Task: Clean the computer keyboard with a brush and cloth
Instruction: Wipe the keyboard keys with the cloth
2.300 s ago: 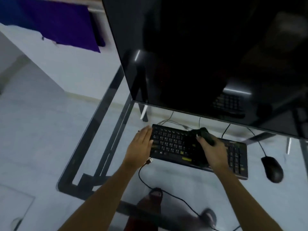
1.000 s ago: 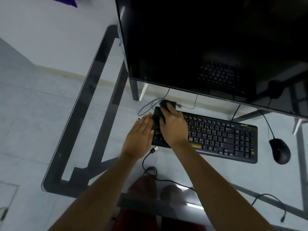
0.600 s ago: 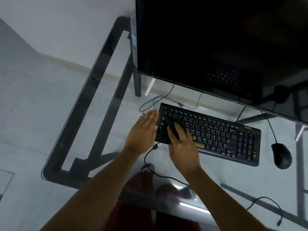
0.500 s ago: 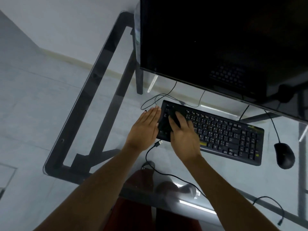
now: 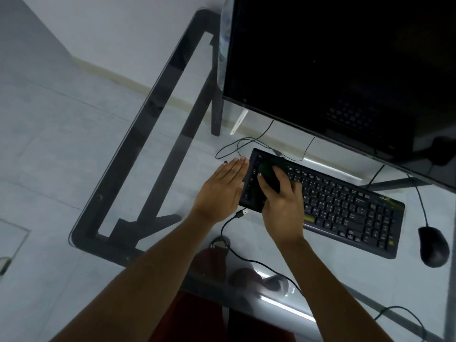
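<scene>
While the keyboard point(image 5: 328, 202) lies flat on the glass desk point(image 5: 158, 154), slanting from its upper-left corner down to its lower-right, the right hand point(image 5: 281, 203) presses a dark cloth point(image 5: 270, 172) onto the keyboard's left end. The fingers of that hand are curled over the cloth and close together, the thumb against the cloth's left edge; the cloth is bunched into a dark lump, and its far edge reaches the keyboard's top row. The left hand point(image 5: 222, 191) lies flat on the glass just left of the keyboard, palm down, fingers straight and pressed together, the thumb side touching the keyboard's left edge. A loose USB plug point(image 5: 243, 213) sits just below the keyboard's lower-left corner, between the two wrists, and its cable point(image 5: 246, 256) runs down from there under the right forearm. A black mouse point(image 5: 433, 245) rests apart from the keyboard's right end, slightly below it. Behind the keyboard stands a dark monitor point(image 5: 345, 65), its lower edge overhanging the keyboard's far side, with a faint reflection of keys in the screen. Thin wires loop on the glass behind the keyboard's upper-left corner. I cannot make out a brush anywhere.
</scene>
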